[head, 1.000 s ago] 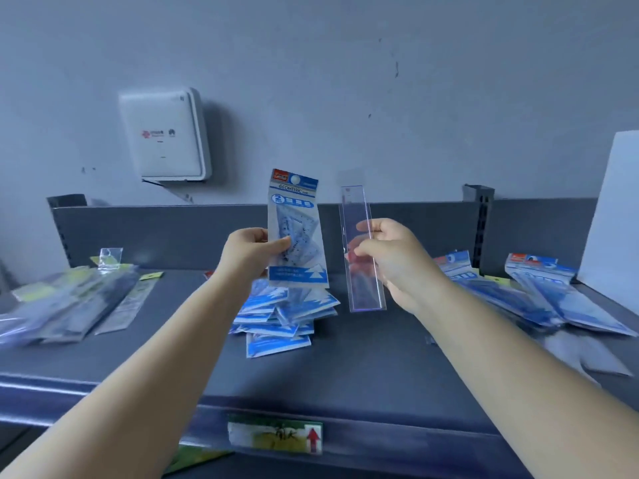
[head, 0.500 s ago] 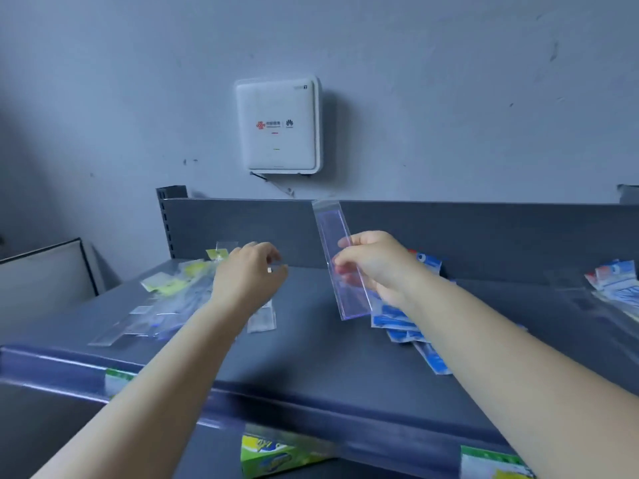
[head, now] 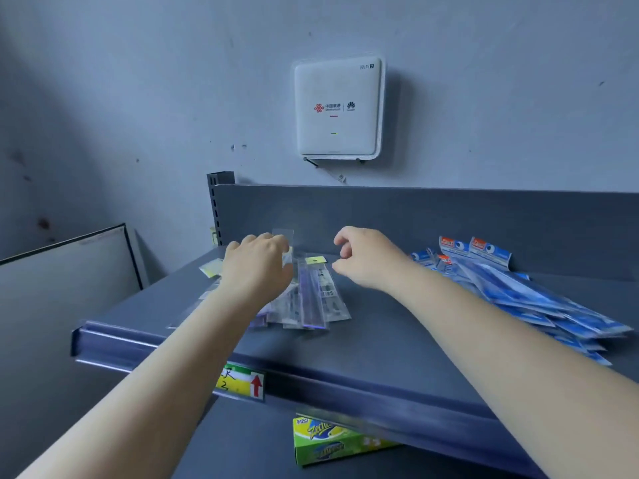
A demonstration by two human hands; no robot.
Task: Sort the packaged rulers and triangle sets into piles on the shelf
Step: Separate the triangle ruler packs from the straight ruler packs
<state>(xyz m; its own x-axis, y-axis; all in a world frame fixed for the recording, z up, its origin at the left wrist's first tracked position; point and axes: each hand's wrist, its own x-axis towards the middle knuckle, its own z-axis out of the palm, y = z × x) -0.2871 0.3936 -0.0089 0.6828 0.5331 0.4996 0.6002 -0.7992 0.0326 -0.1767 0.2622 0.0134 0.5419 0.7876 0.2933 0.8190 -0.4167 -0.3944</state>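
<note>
Grey metal shelf [head: 380,344] fills the view, a yellow price tag [head: 242,381] at 6 o'clock on its lip. Left hand [head: 257,267] rests, fingers bent, on the pile of clear packaged rulers [head: 313,295]. Right hand [head: 366,257] hovers loosely curled, holding nothing. Blue triangle set packs [head: 518,292] lie at 3 o'clock; a white router [head: 337,107] hangs at 12.

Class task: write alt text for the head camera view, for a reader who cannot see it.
Two bare hands reach over a grey shelf: the left hand rests on a pile of clear packaged rulers, the right hand hovers empty beside it. Blue triangle-set packs lie heaped at right.
</note>
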